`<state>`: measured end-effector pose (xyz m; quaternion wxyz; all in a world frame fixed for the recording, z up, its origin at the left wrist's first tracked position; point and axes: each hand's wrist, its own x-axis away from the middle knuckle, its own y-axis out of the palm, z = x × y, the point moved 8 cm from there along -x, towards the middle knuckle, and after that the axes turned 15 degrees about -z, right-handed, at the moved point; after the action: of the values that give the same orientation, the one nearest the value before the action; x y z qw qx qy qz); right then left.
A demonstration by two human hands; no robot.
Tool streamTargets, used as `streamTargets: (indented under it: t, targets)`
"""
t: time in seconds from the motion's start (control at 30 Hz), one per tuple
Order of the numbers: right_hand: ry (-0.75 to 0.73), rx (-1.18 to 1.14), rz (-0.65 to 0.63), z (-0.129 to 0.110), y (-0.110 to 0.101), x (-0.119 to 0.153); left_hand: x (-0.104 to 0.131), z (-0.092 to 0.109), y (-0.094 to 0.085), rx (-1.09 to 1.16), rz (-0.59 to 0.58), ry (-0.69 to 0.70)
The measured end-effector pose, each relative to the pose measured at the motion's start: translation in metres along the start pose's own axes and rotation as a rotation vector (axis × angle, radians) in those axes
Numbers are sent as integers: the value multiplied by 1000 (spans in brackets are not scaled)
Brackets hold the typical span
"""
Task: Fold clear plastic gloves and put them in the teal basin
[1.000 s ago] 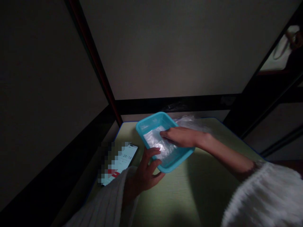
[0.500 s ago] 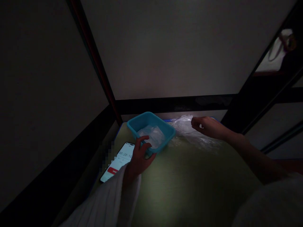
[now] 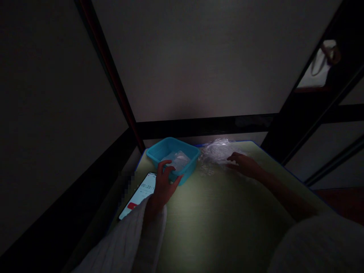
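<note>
A turquoise, rectangular plastic tub with rounded corners (image 3: 191, 166) stands on the tabletop just ahead of the left hand (image 3: 162, 187). Inside it lies a crumpled piece of clear plastic film (image 3: 182, 160), beyond the left fingertips. The left hand is half curled at the tub's near side, fingers bent over the rim and thumb along the outer wall, in what looks like a light hold.

To the right of the tub, at the fingertips of the right hand (image 3: 246, 165), spreads a loose, shiny heap of clear plastic film (image 3: 217, 150). The right hand is partly open with bent fingers, low over the heap's near edge; whether it pinches any film, I cannot tell.

The work appears to be partway along: some film is in the tub, while a larger amount lies outside it, beside the right hand.

Beside the left wrist, on its outer side, lies a slim phone with a lit, pale screen (image 3: 141, 195), its timer digits partly covered. Under both hands is a pale green tabletop with blue edging (image 3: 199, 223). Far beyond the right hand, up and to the right, is a white bag-like object (image 3: 317, 70), too dim to make out.
</note>
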<state>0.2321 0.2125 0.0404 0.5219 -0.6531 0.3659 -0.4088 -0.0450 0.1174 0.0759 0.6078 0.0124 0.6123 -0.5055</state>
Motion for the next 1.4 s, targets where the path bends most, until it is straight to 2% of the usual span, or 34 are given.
streamTargets:
  t: [0.23, 0.47, 0.6, 0.7, 0.8, 0.9, 1.0, 1.1, 1.17, 1.23, 1.3, 1.4]
  targets:
    - [41, -79, 33, -5, 10, -18, 0, -2, 4, -47, -28, -54]
    - [126, -305, 58, 26, 15, -35, 0, 4, -2, -251, -62, -166]
    - [163, -470, 90, 38, 17, -38, 2, 17, -12, -200, 7, -116]
    - [150, -571, 168, 43, 8, -38, 7, 34, -15, -90, 25, -20]
    - [128, -633, 279, 49, -13, -35, 12, 53, -12, 34, -38, 66]
    - [86, -646, 402, 49, -40, -25, 15, 61, -4, 271, -138, 37]
    - [-29, -612, 502, 25, -60, -6, 17, 50, 21, 738, -338, -218]
    - [-212, -535, 512, -26, -57, 21, 27, 41, 52, 1186, -494, -502]
    - [-332, -476, 475, -62, -40, 38, 37, 37, 72, 1520, -495, -719]
    - [-455, -396, 419, -94, -18, 53, 47, 33, 88, 1804, -423, -934]
    - [-615, -101, 452, -124, 1, 71, 51, 29, 96, 1870, -389, -1014]
    - [-716, 68, 451, -140, 19, 82, 53, 24, 100, 1851, -389, -1039]
